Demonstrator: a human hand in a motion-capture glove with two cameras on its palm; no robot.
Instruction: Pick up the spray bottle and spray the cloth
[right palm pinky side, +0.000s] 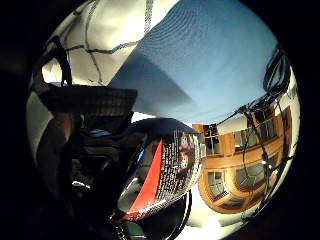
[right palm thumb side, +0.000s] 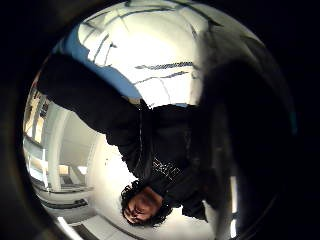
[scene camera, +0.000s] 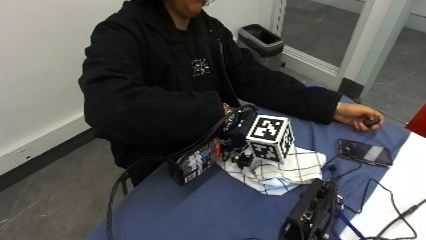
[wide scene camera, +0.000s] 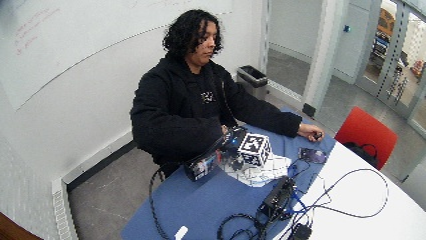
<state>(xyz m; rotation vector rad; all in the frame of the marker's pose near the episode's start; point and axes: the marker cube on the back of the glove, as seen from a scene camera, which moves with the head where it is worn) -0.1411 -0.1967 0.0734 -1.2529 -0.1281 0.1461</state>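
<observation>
bottle: spray bottle (scene camera: 197, 163) is held in the gloved right hand (scene camera: 234, 131), fingers curled round it | handling: judged light, rigid, slick plastic; best gripped at the neck | cloth: checked cloth (scene camera: 283, 171) is soft, lying just beside the bottle on the blue table (scene camera: 213, 210)

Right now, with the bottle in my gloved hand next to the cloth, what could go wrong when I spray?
Two risks stand out. The phone lies on the table just past the checked cloth, so mist from the spray bottle could drift onto it. A black device with cables sits close beside the cloth too, and overspray may wet it. I cannot see which way the nozzle points, so check the aim first.
</observation>
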